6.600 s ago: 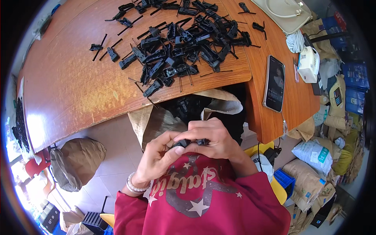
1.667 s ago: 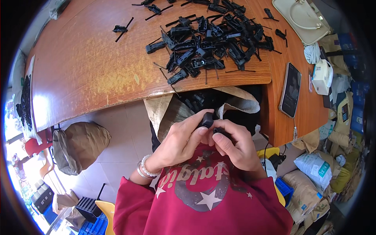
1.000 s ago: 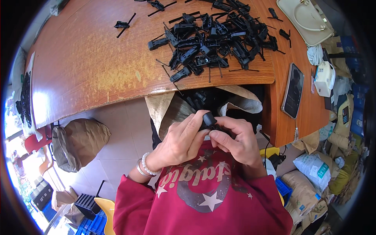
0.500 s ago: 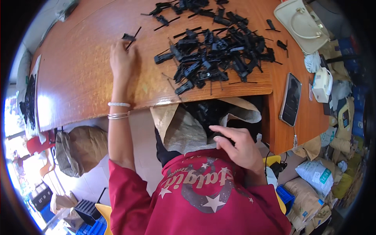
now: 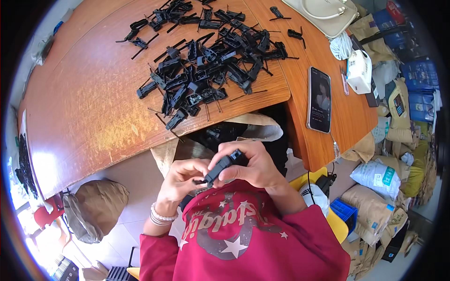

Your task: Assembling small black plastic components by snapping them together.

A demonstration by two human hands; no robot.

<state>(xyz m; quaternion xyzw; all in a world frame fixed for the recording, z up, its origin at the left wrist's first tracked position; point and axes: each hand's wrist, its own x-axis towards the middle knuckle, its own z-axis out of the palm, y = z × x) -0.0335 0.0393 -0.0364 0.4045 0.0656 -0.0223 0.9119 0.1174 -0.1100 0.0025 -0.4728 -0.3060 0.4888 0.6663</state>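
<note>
Close in front of my chest, my right hand (image 5: 258, 166) grips a blocky black plastic part (image 5: 225, 167), tilted with its upper end toward the right. At its lower left end my left hand (image 5: 180, 181) is closed, thumb and fingers pinching there. A small dark bit shows between those fingertips; whether it is separate from the part, I cannot tell. Beyond my hands, a pile of black plastic parts (image 5: 201, 70) with thin strips sticking out covers the middle of the wooden table (image 5: 84, 107). Beneath the table edge, an open woven sack (image 5: 267, 132) holds more black pieces.
To the right on the tabletop lie a phone (image 5: 319, 100), a white box-shaped thing (image 5: 359, 72) and a cream handbag (image 5: 328, 18). Packed bags (image 5: 370, 210) and a blue crate (image 5: 344, 211) stand on the right-hand floor. A brown sack (image 5: 101, 203) sits at left.
My left hand has come back from a black part far left on the table to meet my right hand before my chest. The black part in the right hand now shows clearly. The view has shifted right.
</note>
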